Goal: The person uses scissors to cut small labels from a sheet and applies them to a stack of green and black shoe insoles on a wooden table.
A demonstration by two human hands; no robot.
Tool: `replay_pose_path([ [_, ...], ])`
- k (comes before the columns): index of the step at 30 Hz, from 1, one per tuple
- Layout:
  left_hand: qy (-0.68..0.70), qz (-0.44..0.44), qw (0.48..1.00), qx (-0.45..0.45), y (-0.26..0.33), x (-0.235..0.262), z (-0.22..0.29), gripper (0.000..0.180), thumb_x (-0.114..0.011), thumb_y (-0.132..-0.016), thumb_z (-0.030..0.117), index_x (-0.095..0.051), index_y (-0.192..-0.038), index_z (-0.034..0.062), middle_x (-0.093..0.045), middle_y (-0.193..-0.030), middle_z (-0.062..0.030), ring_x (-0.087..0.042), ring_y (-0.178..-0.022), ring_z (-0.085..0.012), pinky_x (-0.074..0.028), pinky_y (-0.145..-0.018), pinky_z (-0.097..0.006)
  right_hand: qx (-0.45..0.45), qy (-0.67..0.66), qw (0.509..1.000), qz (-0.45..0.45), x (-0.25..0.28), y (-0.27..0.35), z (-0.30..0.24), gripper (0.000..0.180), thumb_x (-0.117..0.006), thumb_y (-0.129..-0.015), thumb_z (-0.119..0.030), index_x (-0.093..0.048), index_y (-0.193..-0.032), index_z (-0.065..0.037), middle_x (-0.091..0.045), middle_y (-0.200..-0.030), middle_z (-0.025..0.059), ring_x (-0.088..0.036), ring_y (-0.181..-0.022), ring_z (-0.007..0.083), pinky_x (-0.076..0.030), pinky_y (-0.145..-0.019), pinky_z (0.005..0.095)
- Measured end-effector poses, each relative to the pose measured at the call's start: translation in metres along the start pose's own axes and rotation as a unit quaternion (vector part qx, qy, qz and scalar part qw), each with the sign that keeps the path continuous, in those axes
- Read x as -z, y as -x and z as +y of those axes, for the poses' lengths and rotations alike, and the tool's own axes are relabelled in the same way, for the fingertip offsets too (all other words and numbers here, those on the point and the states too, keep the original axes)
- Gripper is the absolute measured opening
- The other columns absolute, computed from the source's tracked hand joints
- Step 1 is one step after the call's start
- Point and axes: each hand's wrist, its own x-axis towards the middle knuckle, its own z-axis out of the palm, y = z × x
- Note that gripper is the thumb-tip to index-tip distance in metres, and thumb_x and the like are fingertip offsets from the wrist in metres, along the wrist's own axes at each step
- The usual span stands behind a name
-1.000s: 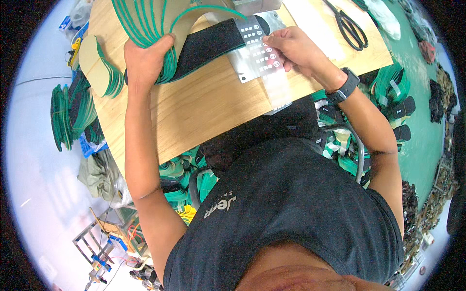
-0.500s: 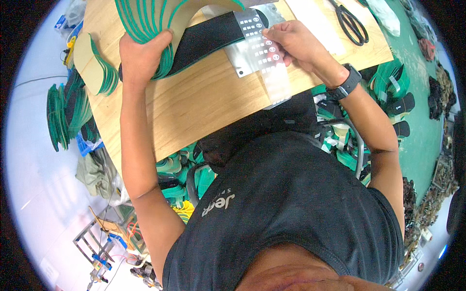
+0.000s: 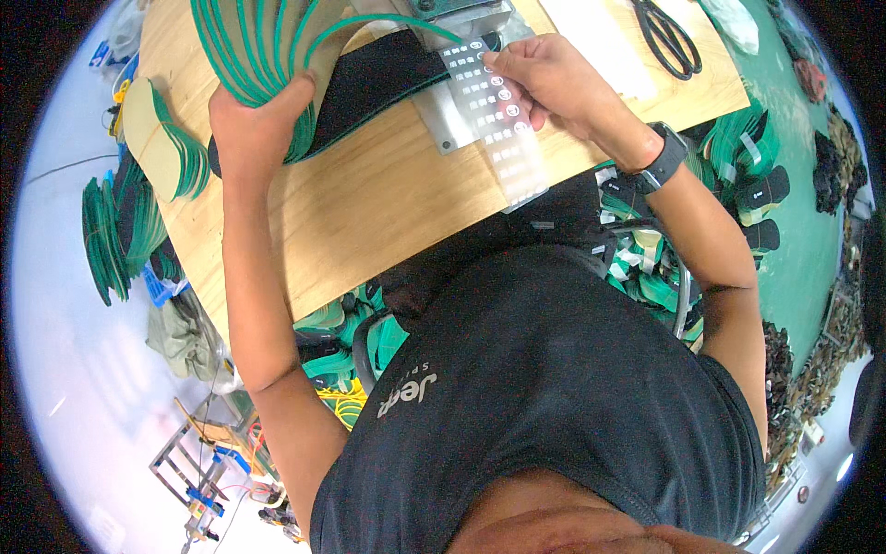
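Note:
My left hand [image 3: 254,120] is closed around a fanned stack of insoles [image 3: 245,46], beige-faced with green edges. Beneath the stack, a black insole [image 3: 369,88] with a green edge lies across the table, its far end reaching a flat metal plate [image 3: 438,134]. A clear film strip [image 3: 503,115] with rows of small white prints lies over that end and hangs down past the table edge. Thumb and fingers of my right hand [image 3: 568,88] pinch the strip's right side. Just above the insole's end sits a bolted metal block [image 3: 457,17].
Black-handled scissors [image 3: 666,37] lie at the far right of the wooden table [image 3: 351,222]. Another stack of beige and green insoles [image 3: 166,143] stands at its left edge. More insole bundles [image 3: 748,157] are piled beside and below the table.
The metal block has come into view over the insole's far end and the film. Both hands keep their holds. The whole view has shifted slightly.

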Motion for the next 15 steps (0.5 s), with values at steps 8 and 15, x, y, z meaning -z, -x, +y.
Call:
replay_pose_path([
  [8, -0.159, -0.185, 0.955, -0.17, 0.001, -0.019, 0.023, 0.08, -0.082, -0.06, 0.028, -0.049, -0.132, 0.0108, -0.063, -0.113, -0.0162, -0.06, -0.102, -0.0354, -0.047, -0.09, -0.04, 0.04, -0.015, 0.999, -0.026, 0.003, 0.011, -0.002, 0.031, -0.057, -0.092, -0.025, -0.061, -0.072, -0.002, -0.061, -0.059, 0.0051, -0.057, -0.046, 0.0091, -0.044, -0.038, 0.021],
  [15, -0.262, -0.172, 0.938, -0.149, -0.001, -0.02, 0.022, 0.079, -0.081, -0.061, 0.034, -0.052, -0.13, 0.0097, -0.065, -0.104, -0.0167, -0.062, -0.094, -0.0352, -0.048, -0.086, -0.04, 0.07, -0.124, 0.989, 0.047, 0.009, 0.016, 0.019, 0.023, -0.056, -0.093, -0.02, -0.062, -0.084, 0.0, -0.061, -0.066, 0.003, -0.053, -0.049, 0.0063, -0.041, -0.042, 0.0177],
])
